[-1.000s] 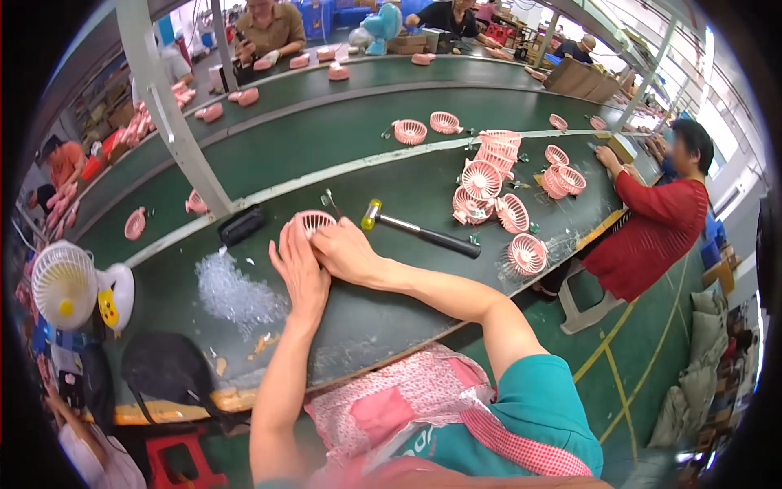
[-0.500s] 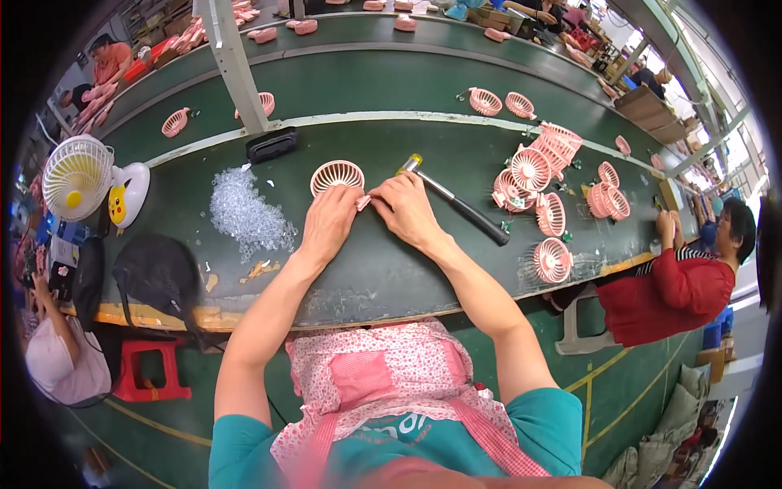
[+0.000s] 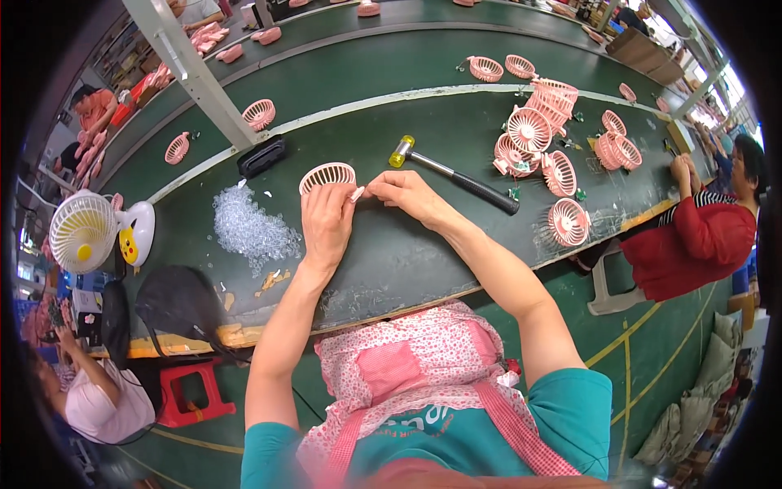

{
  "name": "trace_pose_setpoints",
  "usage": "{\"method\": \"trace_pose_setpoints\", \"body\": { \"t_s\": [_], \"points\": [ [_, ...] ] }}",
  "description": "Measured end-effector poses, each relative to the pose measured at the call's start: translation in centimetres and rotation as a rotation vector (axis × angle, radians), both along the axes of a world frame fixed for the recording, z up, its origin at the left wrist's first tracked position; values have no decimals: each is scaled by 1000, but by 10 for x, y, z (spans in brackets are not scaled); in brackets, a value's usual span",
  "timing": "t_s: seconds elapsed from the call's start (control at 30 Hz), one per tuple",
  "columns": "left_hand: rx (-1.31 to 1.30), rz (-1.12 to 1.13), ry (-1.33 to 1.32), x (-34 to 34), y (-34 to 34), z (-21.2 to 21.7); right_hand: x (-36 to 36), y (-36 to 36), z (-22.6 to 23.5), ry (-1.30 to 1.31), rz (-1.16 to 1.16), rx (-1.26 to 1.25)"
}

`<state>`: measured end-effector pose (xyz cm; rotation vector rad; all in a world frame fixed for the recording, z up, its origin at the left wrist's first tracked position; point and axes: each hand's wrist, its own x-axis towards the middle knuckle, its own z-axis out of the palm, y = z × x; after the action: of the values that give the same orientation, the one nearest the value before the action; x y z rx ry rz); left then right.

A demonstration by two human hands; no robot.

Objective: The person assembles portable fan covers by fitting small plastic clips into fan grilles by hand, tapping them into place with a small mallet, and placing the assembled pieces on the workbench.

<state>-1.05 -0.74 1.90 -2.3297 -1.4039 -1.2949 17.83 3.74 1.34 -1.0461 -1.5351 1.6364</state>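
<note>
My left hand (image 3: 327,218) is closed on a round pink fan housing (image 3: 327,174) with slatted sides, resting on the green worktable (image 3: 399,269). Its short pink stub (image 3: 357,194) sticks out by my left fingertips. My right hand (image 3: 407,196) is just right of that stub, thumb and fingertips pinched together; whatever is between them is too small to make out. Above and right of my right hand lies a hammer (image 3: 456,179) with a yellow head and black grip. Left of my left hand spreads a heap of small clear plastic pieces (image 3: 254,224).
Several pink fan housings (image 3: 529,130) are piled at the right. A black case (image 3: 262,156) lies by the metal post (image 3: 191,77). At far left stand a white desk fan (image 3: 84,232) and a black bag (image 3: 179,306). A person in red (image 3: 692,236) sits at right.
My right fingers have drawn slightly away from my left hand, leaving a small gap at the stub. My left hand keeps hold of the housing. The whole view has turned slightly.
</note>
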Motion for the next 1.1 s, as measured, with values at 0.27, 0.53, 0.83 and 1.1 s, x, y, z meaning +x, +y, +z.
{"method": "trace_pose_setpoints", "body": {
  "t_s": [0.27,0.53,0.83,1.1],
  "points": [
    [19,-16,-26,-3,-1,1,0,-2,5,98,-20,-136],
    [34,-66,-7,-5,-2,6,3,-2,5,104,-10,-126],
    [16,6,42,-2,-2,1,-8,-28,13,-160,35,751],
    [-67,-90,-188,-9,-2,3,-1,-22,25,-118,-69,508]
  ]
}}
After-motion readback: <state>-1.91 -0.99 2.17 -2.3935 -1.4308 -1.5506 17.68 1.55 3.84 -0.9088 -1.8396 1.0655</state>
